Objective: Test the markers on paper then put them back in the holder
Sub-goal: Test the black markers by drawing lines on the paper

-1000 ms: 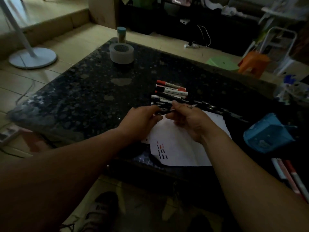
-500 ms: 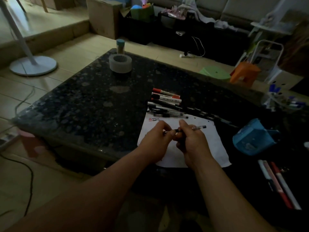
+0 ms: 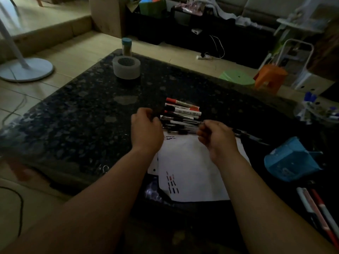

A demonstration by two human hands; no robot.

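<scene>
right hand (image 3: pixel 217 139): fingers pinch 1 clear slim pen (image 3: pixel 191 124) | left hand (image 3: pixel 146 130): fingers curled, grip unclear | blue plastic holder (image 3: pixel 291 160): 1

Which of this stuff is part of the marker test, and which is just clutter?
Job: pile of red and black markers; white paper sheet; blue plastic holder; clear pen pinched by right hand.
Clutter: grey tape roll; blue-capped bottle; orange plastic stool.

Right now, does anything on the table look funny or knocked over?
Yes. The blue holder lies tipped on its side at the right of the table. The markers lie in a loose heap at the far edge of the paper, and a few more pens lie apart by the right front edge.
</scene>
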